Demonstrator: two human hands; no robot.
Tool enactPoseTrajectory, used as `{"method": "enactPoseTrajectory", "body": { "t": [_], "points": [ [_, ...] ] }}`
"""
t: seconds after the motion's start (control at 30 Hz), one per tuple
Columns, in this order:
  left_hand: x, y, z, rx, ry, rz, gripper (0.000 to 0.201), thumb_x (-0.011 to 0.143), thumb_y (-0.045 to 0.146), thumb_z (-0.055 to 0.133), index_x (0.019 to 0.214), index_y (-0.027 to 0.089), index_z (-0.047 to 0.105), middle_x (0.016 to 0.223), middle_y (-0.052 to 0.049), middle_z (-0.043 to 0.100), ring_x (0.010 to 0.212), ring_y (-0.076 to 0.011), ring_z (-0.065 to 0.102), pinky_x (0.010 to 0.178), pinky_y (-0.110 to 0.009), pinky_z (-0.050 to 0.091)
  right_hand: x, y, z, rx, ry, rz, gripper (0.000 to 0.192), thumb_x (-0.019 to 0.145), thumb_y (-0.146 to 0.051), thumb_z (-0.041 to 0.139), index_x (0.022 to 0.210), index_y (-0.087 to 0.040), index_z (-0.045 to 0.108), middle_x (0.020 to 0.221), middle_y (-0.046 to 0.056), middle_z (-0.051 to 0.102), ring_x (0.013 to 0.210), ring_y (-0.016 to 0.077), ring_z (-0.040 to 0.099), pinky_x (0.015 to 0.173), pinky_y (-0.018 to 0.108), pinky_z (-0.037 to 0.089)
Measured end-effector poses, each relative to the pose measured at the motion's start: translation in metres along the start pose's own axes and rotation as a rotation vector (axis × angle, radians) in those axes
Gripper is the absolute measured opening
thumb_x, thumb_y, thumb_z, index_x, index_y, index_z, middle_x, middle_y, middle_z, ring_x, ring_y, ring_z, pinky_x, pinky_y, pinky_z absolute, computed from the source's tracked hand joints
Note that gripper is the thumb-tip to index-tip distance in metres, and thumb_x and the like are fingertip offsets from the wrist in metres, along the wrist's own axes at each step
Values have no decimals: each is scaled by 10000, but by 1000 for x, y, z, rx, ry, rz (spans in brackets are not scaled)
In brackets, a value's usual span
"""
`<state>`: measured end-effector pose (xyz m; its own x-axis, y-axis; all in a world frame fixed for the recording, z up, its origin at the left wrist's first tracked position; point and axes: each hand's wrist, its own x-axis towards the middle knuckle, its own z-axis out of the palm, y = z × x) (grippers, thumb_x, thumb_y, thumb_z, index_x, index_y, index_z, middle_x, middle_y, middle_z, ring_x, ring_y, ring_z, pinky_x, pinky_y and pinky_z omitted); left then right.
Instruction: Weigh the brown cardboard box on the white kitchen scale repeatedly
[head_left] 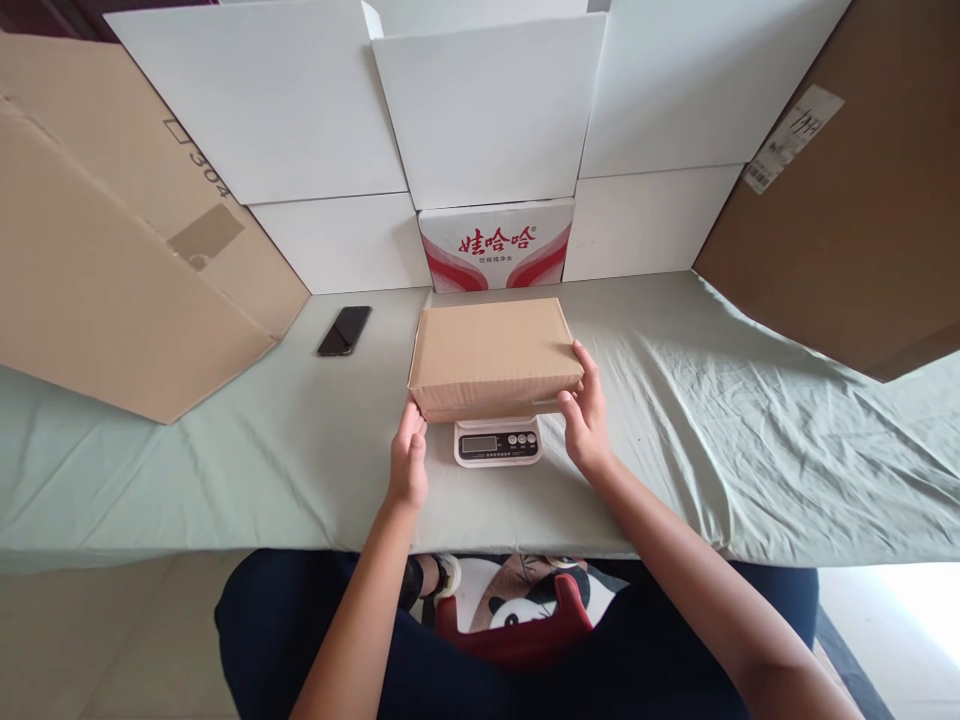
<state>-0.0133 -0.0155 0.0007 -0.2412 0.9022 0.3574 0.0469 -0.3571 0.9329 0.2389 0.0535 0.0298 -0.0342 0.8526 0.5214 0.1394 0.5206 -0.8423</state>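
Brown corrugated cardboard is what you are handling: a flat, closed rectangular cardboard box (495, 355) is resting on a small white digital kitchen scale (497, 442), in the middle of the table covered with a pale green cloth (712, 430), nearer to its front edge than its back edge. Your left hand (409, 462) is touching the box's near left corner with open fingers, and your right hand (585, 412) is cupping the near right corner; neither hand is clamping it.

I think you are getting a true reading only if you are centring the box and taking both hands fully away, leaving the display uncovered.

Behind the box, a white and red carton (496, 245) is showing red Chinese characters. A large brown cardboard sheet (127, 260) at the left edge is reading "304". A black phone (344, 330) is lying near it.
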Motion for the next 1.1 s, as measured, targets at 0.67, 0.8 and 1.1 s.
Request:
{"method": "enactPoseTrajectory", "body": {
  "t": [0.67, 0.8, 1.1],
  "points": [
    [131, -56, 20, -67, 33, -135, 929, 894, 820, 426, 1591, 207, 407, 1693, -121, 364, 1583, -259, 320, 1290, -393, 273, 99, 81, 39, 199, -1, 40, 772, 906, -577, 542, 1568, -285, 272, 1706, 77, 307, 1600, 261, 281, 1331, 516, 213],
    [135, -55, 8, -55, 62, -147, 905, 892, 810, 447, 1585, 229, 422, 1711, -107, 320, 1598, -258, 270, 1295, -401, 252, 100, 87, 36, 162, -6, 77, 805, 906, -582, 528, 1584, -273, 221, 1715, 101, 263, 1599, 276, 278, 1319, 563, 206],
    [134, -54, -7, -87, 124, -219, 915, 889, 851, 318, 1562, 248, 461, 1719, -121, 285, 1588, -277, 274, 1287, -442, 271, 87, 101, 24, 183, 1, 197, 746, 919, -549, 515, 1572, -305, 251, 1702, 113, 292, 1585, 288, 294, 1276, 614, 261]
  ]
}}
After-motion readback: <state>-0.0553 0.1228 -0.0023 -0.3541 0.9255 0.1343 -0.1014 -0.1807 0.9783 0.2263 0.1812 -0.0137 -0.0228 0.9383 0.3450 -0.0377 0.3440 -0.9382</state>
